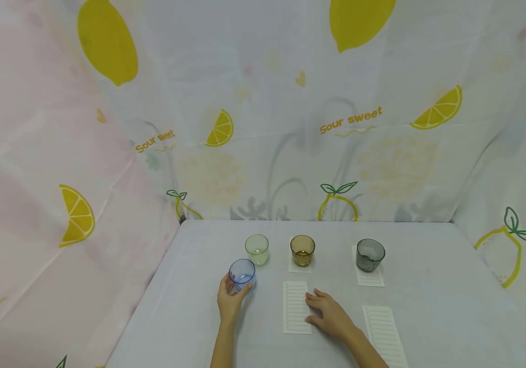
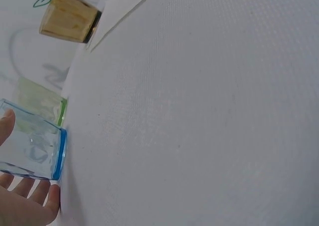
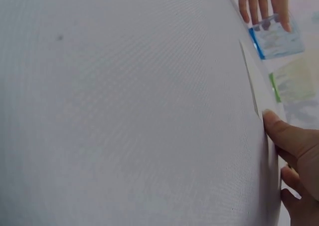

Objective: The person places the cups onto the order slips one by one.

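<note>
Left hand (image 1: 231, 300) in a curved grip, right hand (image 1: 329, 316) with thumb (image 1: 315, 320) and fingers (image 1: 316, 302) apart

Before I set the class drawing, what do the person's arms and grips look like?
The left grip and right grip are bare human hands, without gloves. The slender forearms show no sleeves; I can make out no cables, markings or jewellery.
</note>
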`<state>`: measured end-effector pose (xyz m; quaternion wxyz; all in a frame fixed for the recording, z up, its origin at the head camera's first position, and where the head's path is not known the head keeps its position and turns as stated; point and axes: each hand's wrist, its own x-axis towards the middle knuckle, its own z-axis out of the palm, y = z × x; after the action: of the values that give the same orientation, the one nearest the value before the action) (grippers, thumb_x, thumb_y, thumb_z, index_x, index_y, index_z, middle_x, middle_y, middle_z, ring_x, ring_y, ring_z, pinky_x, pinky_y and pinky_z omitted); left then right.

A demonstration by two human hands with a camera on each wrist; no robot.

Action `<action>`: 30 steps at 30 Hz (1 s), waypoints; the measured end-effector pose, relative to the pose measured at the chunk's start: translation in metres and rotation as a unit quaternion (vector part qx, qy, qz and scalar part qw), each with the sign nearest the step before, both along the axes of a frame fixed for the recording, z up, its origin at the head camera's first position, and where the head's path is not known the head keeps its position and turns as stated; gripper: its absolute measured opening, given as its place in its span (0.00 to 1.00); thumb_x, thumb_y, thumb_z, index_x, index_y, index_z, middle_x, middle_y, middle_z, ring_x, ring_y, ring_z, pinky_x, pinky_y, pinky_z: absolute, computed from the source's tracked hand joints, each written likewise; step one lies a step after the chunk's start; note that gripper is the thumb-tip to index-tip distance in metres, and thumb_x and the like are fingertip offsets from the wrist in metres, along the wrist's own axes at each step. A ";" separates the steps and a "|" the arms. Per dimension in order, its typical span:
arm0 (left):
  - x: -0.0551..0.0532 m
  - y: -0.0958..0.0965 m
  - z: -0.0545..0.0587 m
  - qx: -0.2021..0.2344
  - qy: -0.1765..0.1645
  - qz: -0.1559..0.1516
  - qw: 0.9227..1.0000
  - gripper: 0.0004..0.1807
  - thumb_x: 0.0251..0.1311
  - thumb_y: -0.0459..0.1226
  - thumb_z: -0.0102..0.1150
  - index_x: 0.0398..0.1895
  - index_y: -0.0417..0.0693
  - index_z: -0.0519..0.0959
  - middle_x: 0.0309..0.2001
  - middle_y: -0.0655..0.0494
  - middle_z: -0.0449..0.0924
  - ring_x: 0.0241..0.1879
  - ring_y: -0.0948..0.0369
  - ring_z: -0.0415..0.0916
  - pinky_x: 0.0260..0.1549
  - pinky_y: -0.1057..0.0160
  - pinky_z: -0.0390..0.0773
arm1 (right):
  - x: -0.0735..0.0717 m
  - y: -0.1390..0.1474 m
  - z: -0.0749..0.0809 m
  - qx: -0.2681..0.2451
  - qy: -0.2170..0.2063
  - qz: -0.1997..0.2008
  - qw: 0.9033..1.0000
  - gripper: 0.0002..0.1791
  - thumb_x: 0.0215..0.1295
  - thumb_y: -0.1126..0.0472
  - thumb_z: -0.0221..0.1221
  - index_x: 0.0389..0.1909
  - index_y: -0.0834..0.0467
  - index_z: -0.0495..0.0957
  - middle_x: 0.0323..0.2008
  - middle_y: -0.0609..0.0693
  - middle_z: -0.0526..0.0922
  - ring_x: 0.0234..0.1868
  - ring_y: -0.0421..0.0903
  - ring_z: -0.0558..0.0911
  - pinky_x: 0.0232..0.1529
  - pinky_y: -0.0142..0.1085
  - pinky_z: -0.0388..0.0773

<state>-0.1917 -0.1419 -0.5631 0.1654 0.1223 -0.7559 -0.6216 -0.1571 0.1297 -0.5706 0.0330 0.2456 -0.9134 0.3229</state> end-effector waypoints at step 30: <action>0.003 0.004 0.007 0.008 0.007 -0.028 1.000 0.44 0.39 0.29 0.74 0.62 0.29 0.62 0.60 0.29 0.66 0.59 0.36 0.65 0.53 0.43 0.71 | -0.003 -0.001 -0.008 -0.047 -0.024 -0.013 0.998 0.28 0.48 0.57 0.69 0.48 0.71 0.78 0.52 0.62 0.78 0.58 0.65 0.71 0.56 0.58 0.66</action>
<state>-0.1884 -0.1377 -0.5565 0.1525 0.0979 -0.7530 -0.6326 -0.1601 0.1290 -0.5784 0.0269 0.2236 -0.9008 0.3712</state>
